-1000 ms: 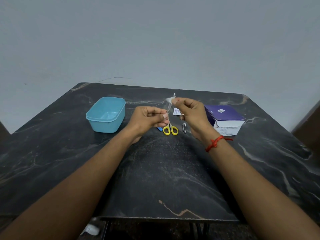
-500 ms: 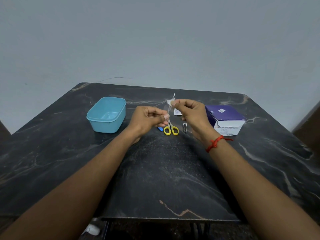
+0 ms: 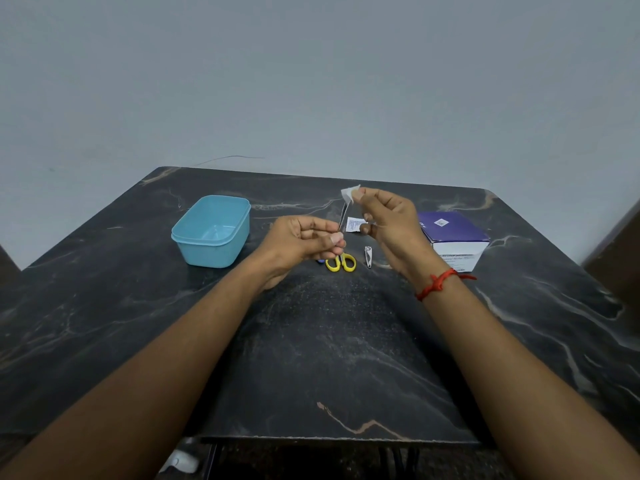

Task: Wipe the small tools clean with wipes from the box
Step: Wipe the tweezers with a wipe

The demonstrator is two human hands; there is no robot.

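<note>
Left hand (image 3: 304,242) pinches thin metal tool (image 3: 343,216) upright above tabletop (image 3: 311,341); right hand (image 3: 388,220) pinches white wipe (image 3: 349,194) over its tip. Risk: slim tool slipping from pinch if wipe drags hard.

A thin metal tool (image 3: 343,216) is standing nearly upright, its tip wrapped in a white wipe (image 3: 349,194). Yellow-handled scissors (image 3: 341,263) and nail clippers (image 3: 368,256) are lying beside the purple box (image 3: 450,230).
</note>
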